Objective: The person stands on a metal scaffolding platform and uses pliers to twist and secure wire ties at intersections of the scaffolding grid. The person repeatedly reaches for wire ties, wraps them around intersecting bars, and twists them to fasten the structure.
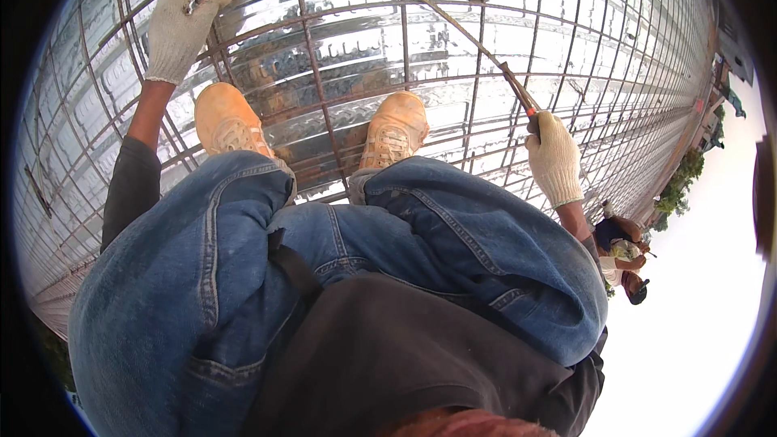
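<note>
I crouch on a grid of rusty steel rebar [405,24] laid over shiny corrugated metal decking [356,48]. My left hand [180,23], in a white knit glove, reaches far left and grips a rebar bar near a crossing. My right hand [554,158], also gloved, is closed on a thin tool [518,91] with a reddish handle, its tip at a long diagonal bar. My two tan boots [228,121] stand on the bars between both hands. Blue jeans [453,235] fill the lower frame.
The rebar mesh and decking stretch away to the upper right. Another person [622,247] crouches at the right edge of the deck. Trees [678,186] and buildings lie beyond the deck's edge at the far right.
</note>
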{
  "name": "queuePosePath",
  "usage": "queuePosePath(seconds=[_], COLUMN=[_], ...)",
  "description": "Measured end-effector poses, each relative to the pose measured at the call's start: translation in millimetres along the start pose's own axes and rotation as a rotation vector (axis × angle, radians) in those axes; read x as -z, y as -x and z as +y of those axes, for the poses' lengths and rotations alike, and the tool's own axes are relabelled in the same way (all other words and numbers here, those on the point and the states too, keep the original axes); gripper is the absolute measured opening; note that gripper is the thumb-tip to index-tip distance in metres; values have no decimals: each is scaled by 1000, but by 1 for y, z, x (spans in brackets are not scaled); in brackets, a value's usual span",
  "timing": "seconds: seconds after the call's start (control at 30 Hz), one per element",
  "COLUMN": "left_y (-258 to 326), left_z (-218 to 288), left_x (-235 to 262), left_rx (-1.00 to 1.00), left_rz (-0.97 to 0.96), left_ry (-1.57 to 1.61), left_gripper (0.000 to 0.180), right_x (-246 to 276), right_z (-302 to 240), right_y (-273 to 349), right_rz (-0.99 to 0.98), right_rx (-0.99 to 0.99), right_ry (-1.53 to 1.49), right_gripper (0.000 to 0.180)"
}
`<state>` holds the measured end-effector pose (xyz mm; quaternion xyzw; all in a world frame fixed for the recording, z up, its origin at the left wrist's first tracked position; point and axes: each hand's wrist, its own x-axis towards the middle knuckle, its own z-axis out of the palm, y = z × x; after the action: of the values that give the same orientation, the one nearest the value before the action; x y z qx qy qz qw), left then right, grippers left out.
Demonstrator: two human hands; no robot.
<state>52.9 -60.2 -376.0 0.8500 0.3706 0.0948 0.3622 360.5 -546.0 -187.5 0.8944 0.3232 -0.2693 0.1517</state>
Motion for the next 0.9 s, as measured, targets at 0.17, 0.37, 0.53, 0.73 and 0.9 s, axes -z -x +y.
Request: queuePosePath(seconds=[0.17,0.37,0.53,0.73,0.9], left_y=[-2,4,7,7,7], left_z=[-36,5,-3,-2,-5], left_x=[-11,-16,-19,-17,-18], left_rx=[-143,-202,-198,-205,-200], left_rz=[162,239,252,252,267], left_ry=[77,-11,-30,-18,-21], left_gripper=[49,36,43,41,41], right_x=[0,9,16,37,37], right_z=[-3,-7,-10,-21,-17], right_y=[-21,-24,-34,-39,-44], right_rz=[-117,-170,-255,-326,-313], right_rx=[48,-36,-78,-64,14], right_ry=[38,34,-47,41,57], right_gripper=[22,31,33,33,32])
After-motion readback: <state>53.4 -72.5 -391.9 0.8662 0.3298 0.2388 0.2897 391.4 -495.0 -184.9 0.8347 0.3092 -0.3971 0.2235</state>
